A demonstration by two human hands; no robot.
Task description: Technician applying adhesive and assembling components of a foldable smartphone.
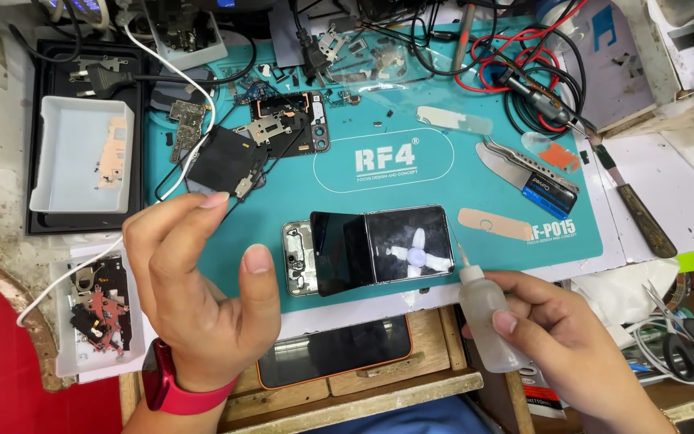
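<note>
A partly opened phone [379,247] lies on the teal work mat [491,173], its dark screen panel lifted off the metal frame, with a small white suction piece stuck on the glass. My right hand [560,337] grips a small clear squeeze bottle [485,313] whose thin nozzle points up toward the phone's right edge. My left hand [198,293] hovers just left of the phone with fingers curled apart and nothing in it. A red watch sits on that wrist.
A white tray [82,157] on a black box stands at the left, and a small tray of parts [98,313] lies below it. Loose phone parts, cables, tweezers [516,165], a knife [636,209] and scissors [684,329] surround the mat. An orange-edged phone [335,350] rests in the wooden drawer.
</note>
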